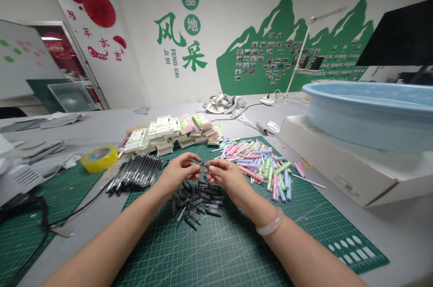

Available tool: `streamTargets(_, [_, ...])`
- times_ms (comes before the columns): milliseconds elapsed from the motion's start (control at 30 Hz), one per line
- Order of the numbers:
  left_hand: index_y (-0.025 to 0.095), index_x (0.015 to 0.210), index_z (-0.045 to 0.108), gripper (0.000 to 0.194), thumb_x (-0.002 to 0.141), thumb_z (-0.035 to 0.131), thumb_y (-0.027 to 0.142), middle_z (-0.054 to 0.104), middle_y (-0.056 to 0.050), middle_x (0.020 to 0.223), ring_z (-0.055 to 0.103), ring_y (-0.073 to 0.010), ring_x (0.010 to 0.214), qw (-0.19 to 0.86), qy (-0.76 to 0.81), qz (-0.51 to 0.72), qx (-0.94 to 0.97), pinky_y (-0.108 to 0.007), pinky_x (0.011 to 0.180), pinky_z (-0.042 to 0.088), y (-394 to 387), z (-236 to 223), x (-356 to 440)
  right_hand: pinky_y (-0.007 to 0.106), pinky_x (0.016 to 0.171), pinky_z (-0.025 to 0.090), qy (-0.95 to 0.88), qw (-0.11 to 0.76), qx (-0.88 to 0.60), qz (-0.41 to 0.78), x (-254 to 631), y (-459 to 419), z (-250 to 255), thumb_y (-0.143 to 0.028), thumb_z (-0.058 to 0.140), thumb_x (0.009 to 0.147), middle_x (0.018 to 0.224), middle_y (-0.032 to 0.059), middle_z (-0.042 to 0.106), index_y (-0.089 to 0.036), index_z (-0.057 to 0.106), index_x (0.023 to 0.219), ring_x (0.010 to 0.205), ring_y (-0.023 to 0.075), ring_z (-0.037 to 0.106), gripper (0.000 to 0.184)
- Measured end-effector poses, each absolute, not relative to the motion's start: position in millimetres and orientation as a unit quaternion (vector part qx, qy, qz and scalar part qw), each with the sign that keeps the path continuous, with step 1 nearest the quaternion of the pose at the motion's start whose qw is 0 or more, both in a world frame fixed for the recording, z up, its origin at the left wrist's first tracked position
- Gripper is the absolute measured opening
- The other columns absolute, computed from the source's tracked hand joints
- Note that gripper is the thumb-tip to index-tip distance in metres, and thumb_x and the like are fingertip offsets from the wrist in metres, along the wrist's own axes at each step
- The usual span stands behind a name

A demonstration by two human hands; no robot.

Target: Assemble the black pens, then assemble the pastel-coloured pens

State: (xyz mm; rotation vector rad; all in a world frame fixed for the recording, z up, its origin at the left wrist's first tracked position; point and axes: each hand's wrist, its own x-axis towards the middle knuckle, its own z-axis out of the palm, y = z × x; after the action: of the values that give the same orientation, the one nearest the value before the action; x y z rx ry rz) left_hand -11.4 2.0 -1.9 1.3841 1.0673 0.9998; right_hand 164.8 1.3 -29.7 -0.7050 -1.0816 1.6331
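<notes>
Black pen parts (204, 197); green mat (203, 255) — gridded

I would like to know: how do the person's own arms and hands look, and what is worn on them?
The left forearm and right forearm show no sleeves. The left grip and right grip are bare hands without gloves. Around the right wrist is a smooth, pale, rounded bangle; nothing is visible on the left wrist.
</notes>
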Motion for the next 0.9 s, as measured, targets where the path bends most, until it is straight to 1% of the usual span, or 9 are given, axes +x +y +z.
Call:
streamTargets(67, [0.017,0.095,0.060,0.027,0.072,0.068,0.030,0.063,-0.001,0.075,0.059,-0.0120,0.066,0.528,0.428,0.446,0.582,-0.023,0.064,0.046,1,-1,-11,0.023,0.056,0.042,-0.432,0.507,-0.292,0.687,165,1,-29,-0.028,0.073,0.065,0.072,0.0037,0.067,-0.015,0.062,0.087,0.058,0.0101,0.058,0.028])
streamTargets(133, [0.017,0.091,0.061,0.024,0.073,0.068,0.030,0.063,-0.001,0.075,0.057,-0.0108,0.067,0.535,0.411,0.461,0.576,-0.021,0.064,0.045,1,-2,-9,0.022,0.055,0.041,-0.421,0.507,-0.286,0.695,166,1,-29,-0.027,0.073,0.065,0.072,0.0043,0.067,-0.015,0.060,0.087,0.057,0.0098,0.058,0.028])
streamTargets(233, [0.016,0.087,0.062,0.021,0.072,0.070,0.029,0.063,-0.001,0.076,0.057,-0.0094,0.068,0.567,0.399,0.472,0.545,-0.019,0.063,0.044,1,-6,-7,0.022,0.056,0.041,-0.418,0.503,-0.270,0.706,166,0,-28,-0.026,0.073,0.065,0.074,0.0047,0.068,-0.015,0.059,0.085,0.059,0.0100,0.059,0.027])
streamTargets(367, [0.016,0.089,0.061,0.022,0.072,0.071,0.026,0.061,-0.001,0.075,0.056,-0.0071,0.066,0.612,0.384,0.490,0.488,-0.016,0.062,0.045,1,-12,-5,0.022,0.058,0.043,-0.421,0.494,-0.252,0.717,165,-2,-27,-0.025,0.073,0.065,0.075,0.0047,0.067,-0.014,0.060,0.085,0.062,0.0105,0.060,0.026])
streamTargets(633, [0.015,0.089,0.060,0.021,0.073,0.071,0.022,0.061,-0.001,0.075,0.057,-0.0047,0.061,0.672,0.365,0.487,0.422,-0.013,0.058,0.047,-2,-15,-2,0.023,0.060,0.044,-0.422,0.493,-0.240,0.722,165,-1,-29,-0.025,0.074,0.066,0.079,0.0037,0.067,-0.015,0.062,0.086,0.062,0.0099,0.060,0.025])
streamTargets(900, [0.015,0.086,0.060,0.018,0.074,0.070,0.022,0.062,-0.002,0.075,0.058,-0.0050,0.060,0.688,0.365,0.475,0.410,-0.013,0.056,0.048,0,-19,-1,0.024,0.064,0.045,-0.424,0.507,-0.250,0.707,163,-3,-29,-0.025,0.074,0.065,0.079,0.0028,0.067,-0.016,0.061,0.083,0.064,0.0105,0.061,0.023])
